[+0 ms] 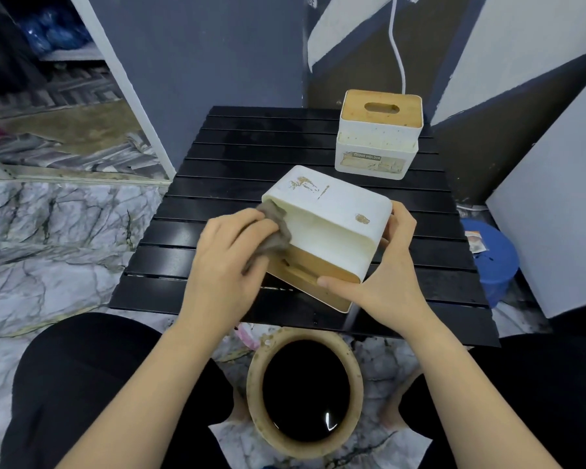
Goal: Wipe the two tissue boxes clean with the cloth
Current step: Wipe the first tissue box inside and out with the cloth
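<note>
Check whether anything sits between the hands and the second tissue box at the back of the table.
Nothing visible does. The second tissue box stands alone on bare black table slats, beyond the tilted box held by the right hand and wiped by the left hand.

boxes white w/ tan wood lids | cloth grey | table black slats | floor white-grey marble
</note>
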The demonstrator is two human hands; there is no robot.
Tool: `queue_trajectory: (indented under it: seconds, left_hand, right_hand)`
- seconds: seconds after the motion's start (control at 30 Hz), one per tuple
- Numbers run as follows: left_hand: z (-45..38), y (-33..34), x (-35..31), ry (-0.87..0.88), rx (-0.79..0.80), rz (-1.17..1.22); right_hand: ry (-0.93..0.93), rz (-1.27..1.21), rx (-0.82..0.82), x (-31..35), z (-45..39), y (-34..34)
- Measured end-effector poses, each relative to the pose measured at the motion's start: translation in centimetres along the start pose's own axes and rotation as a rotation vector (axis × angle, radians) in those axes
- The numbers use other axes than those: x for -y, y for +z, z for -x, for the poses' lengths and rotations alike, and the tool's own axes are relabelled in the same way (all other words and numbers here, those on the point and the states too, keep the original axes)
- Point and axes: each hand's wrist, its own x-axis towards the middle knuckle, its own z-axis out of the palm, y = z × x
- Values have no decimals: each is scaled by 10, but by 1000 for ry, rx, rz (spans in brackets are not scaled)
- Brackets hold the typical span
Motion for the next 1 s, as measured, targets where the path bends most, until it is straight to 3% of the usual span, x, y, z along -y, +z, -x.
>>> queue_trajectory:
  seconds: [0.1,0.4,0.47,0.53,0.6,0.73,1.0]
  left_hand:
    - [-6,0,-4,-93,43,-9]
    - [10,17,-92,-85,71,-185]
    - [16,22,-115,-15,87,-163]
    - [19,28,-127,52,86,-149]
    - [20,31,-123,106,65,-139]
    - [18,22,-86,136,38,-71]
    - [10,4,-14,-160,-1,-1]
  right_hand:
    - [4,1,13,-2,0,1]
    - [20,-44,-25,0,0,4]
    - [54,14,17,-9,1,0]
    - [204,110,203,-16,7,-7]
    - [252,155,288,-10,7,-8]
    - [57,25,10,-3,0,-4]
    - [56,74,43,-2,-1,-5]
